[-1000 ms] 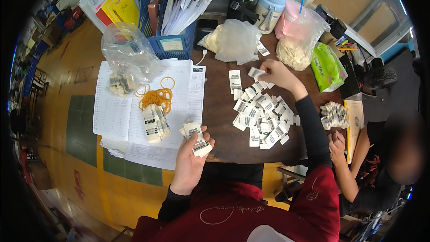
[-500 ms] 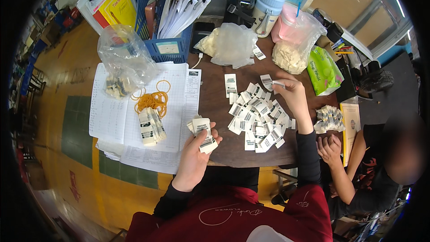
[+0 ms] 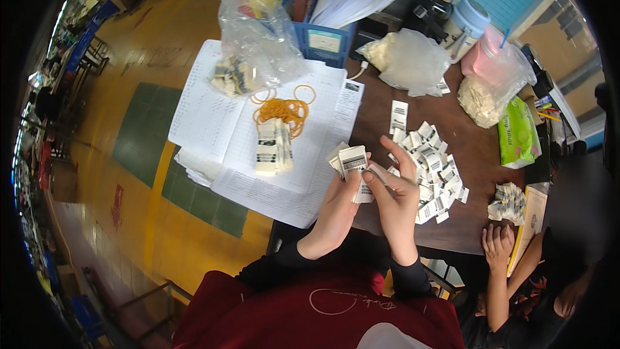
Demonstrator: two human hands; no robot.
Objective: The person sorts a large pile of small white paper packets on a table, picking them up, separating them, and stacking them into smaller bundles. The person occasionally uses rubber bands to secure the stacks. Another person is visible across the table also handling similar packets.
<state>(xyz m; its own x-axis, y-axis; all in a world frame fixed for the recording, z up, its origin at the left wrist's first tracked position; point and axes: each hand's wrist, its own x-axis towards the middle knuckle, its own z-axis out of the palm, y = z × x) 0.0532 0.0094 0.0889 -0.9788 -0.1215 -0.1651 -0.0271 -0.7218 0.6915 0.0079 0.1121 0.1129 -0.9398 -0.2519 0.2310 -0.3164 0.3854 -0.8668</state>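
Note:
My left hand (image 3: 330, 216) is closed around a small stack of white fabric labels (image 3: 352, 159) with black print, its thumb across the front. Against the stack's right side, my right hand (image 3: 399, 205) pinches a label between thumb and fingers, with the index finger raised; the fingers partly hide that label. Just right of my hands, a loose pile of similar labels (image 3: 434, 167) spreads over the brown table (image 3: 471, 220). To the left, a stacked bundle of labels (image 3: 274, 150) lies on an open ledger (image 3: 213, 113), touching a heap of orange rubber bands (image 3: 284, 114).
A clear plastic bag (image 3: 258, 39) with labels rests on the ledger's far part. Behind stand a blue file rack (image 3: 323, 45), filled bags (image 3: 416, 64), a light-blue-lidded flask (image 3: 468, 26) and a green tissue pack (image 3: 518, 132). At right, another person's hand (image 3: 498, 245) is near a label bundle (image 3: 507, 203).
My right hand has come from the far side of the pile to the stack in my left hand, bringing a label. The whole view has shifted and turned.

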